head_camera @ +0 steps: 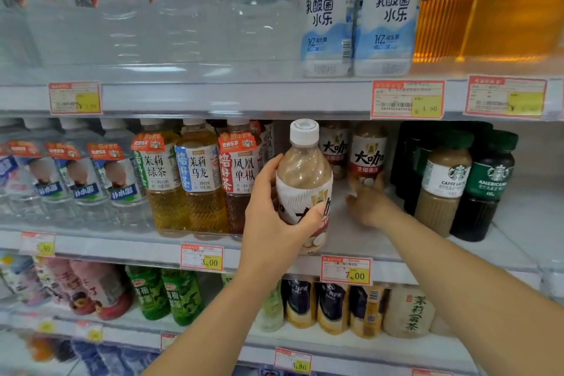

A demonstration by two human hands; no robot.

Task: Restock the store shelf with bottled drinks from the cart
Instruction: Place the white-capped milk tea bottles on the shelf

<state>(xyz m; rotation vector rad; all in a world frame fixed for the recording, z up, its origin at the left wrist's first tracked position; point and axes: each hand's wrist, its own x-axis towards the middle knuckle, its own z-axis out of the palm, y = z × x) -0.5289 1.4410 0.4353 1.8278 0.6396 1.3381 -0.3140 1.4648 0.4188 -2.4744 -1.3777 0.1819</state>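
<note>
My left hand grips a milk-tea bottle with a white cap and a white and brown label, upright in front of the middle shelf. My right hand reaches deep into that shelf and holds the base of a same-brand bottle standing at the back. Another such bottle stands to its left, partly hidden behind the held one. The cart is out of view.
Tea bottles and water bottles fill the middle shelf's left part. Starbucks coffee bottles stand on the right. Large bottles line the upper shelf; more drinks sit on the lower shelves. Price tags hang along the shelf edges.
</note>
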